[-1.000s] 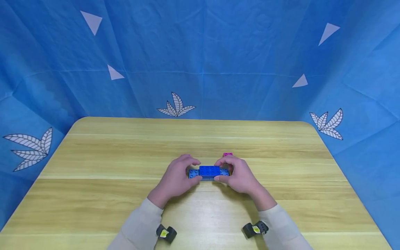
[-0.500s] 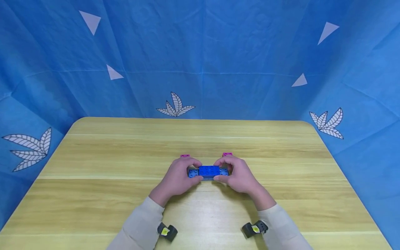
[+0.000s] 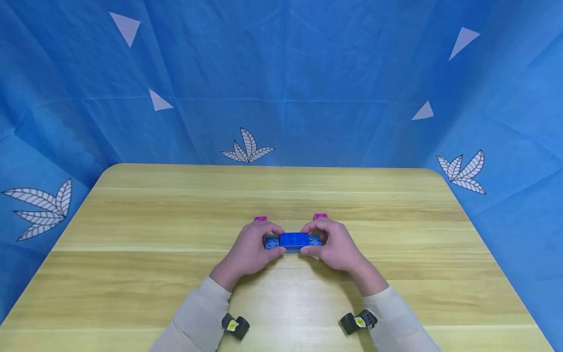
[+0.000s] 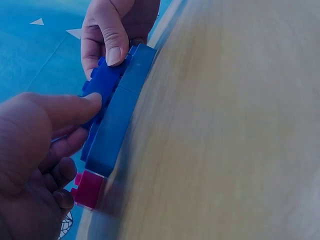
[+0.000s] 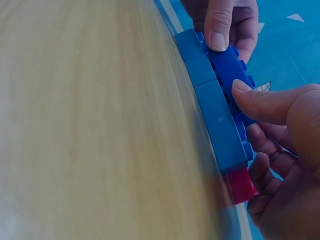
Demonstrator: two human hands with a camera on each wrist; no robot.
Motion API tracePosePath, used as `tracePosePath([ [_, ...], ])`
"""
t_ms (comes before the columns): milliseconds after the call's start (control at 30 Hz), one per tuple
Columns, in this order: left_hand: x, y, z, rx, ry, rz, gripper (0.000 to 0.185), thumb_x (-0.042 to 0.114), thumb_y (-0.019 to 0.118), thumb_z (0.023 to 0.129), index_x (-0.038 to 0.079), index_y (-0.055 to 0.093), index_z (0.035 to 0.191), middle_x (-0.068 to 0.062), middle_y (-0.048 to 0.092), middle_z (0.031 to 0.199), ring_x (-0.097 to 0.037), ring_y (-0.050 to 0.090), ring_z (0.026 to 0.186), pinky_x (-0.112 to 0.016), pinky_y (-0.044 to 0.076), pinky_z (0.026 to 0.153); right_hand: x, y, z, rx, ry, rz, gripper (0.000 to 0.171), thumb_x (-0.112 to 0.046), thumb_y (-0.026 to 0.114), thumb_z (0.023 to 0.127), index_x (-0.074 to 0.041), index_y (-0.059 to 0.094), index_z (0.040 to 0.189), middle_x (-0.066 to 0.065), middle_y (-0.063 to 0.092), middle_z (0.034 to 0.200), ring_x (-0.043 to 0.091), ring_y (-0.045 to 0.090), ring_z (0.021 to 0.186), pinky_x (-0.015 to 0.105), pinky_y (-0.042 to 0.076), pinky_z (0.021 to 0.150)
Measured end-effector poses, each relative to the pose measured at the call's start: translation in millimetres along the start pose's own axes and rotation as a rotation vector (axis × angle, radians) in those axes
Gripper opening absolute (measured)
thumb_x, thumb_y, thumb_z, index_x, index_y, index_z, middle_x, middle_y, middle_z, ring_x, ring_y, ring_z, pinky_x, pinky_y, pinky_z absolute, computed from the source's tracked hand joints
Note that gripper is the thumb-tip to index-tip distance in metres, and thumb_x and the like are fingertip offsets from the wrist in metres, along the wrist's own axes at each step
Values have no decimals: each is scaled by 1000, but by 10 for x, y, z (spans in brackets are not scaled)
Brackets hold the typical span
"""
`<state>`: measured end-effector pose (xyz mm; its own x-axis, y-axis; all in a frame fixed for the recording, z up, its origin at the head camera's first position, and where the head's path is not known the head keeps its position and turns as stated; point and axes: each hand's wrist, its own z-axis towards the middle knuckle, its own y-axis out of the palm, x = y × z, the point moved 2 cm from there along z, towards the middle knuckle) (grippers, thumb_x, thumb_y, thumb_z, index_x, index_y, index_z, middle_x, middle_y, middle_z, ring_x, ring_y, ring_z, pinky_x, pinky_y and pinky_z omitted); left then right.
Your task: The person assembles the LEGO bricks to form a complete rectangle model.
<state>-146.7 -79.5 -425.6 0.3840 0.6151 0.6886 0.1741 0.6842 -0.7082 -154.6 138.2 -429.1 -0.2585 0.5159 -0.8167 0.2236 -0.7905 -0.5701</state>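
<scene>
On table (image 3: 132, 274): hands grip blue bricks (image 3: 293, 241)

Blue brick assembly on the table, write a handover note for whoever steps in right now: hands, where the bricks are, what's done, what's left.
Left hand: grips the left end of the blue brick assembly, thumb on the top brick.
Right hand: grips the right end likewise.
Assembly: two blue bricks end to end on the wooden table, a third blue brick on top across their joint.
Magenta bricks: one behind each hand.
Done: top brick appears seated.
Left: probably the magenta bricks; whether they are joined cannot be told.
</scene>
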Motion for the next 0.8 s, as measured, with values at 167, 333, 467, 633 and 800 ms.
tracePosePath([
  [167,-9,12,-5,13,1,8,30,29,78,78,18,67,103,10,63,101,-12,52,90,-37,39,85,-15,-1,8,-7,8,-8,33,-16,86,67,-23,68,94,8,54,74,21,45,60,31,38,53],
  [333,-7,29,-1,23,5,38,30,29,78,77,18,67,102,9,64,104,-14,53,98,-38,37,92,-20,-2,18,-9,9,-37,33,-16,86,67,-23,68,93,7,54,72,20,44,62,31,37,54],
  [467,-10,45,2,34,15,60,30,29,79,76,18,67,101,8,65,103,-14,54,98,-37,36,93,-29,-3,14,-11,5,-54,33,-16,86,67,-22,69,93,5,55,73,19,44,62,31,38,55],
  [633,-18,44,13,48,36,80,29,28,81,74,18,69,99,7,65,100,-13,55,96,-37,37,92,-41,-1,11,-5,-9,-76,33,-18,87,66,-21,69,93,2,56,74,18,45,64,31,39,57],
  [800,-13,32,30,59,60,105,30,28,82,72,18,70,98,8,65,96,-13,56,97,-36,36,95,-40,5,16,10,-20,-91,33,-18,87,65,-22,69,93,1,57,75,19,45,65,32,39,57],
])
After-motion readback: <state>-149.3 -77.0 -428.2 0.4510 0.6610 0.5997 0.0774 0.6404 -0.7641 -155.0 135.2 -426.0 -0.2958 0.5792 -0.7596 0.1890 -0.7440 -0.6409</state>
